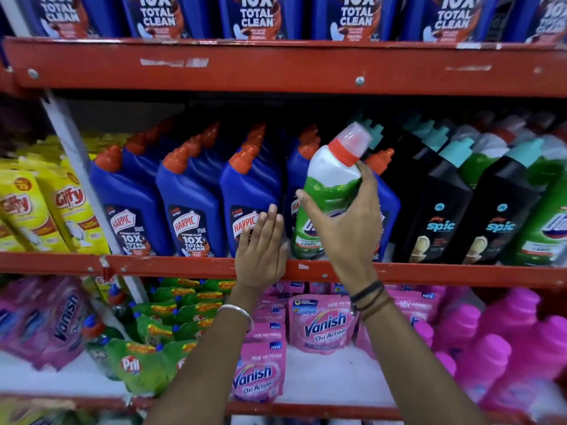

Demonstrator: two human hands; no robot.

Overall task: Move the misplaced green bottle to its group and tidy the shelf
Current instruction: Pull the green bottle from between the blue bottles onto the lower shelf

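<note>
A green and white bottle point(325, 191) with a red collar and clear cap stands tilted at the front of the middle shelf, among blue Harpic bottles point(190, 204). My right hand point(346, 228) is wrapped around its body. My left hand point(262, 250) lies flat with fingers together against the Harpic bottle just left of it, touching the shelf's red front rail point(171, 266). More green bottles of the same kind point(543, 222) stand at the far right of this shelf, beyond the black Spic bottles point(441, 210).
Another red rail point(276, 69) runs above with blue Harpic bottles on top. Yellow Ciffy pouches point(61, 210) fill the left bay. Below are pink Vanish pouches point(322, 323), green Pril pouches point(135, 360) and pink bottles point(506, 342).
</note>
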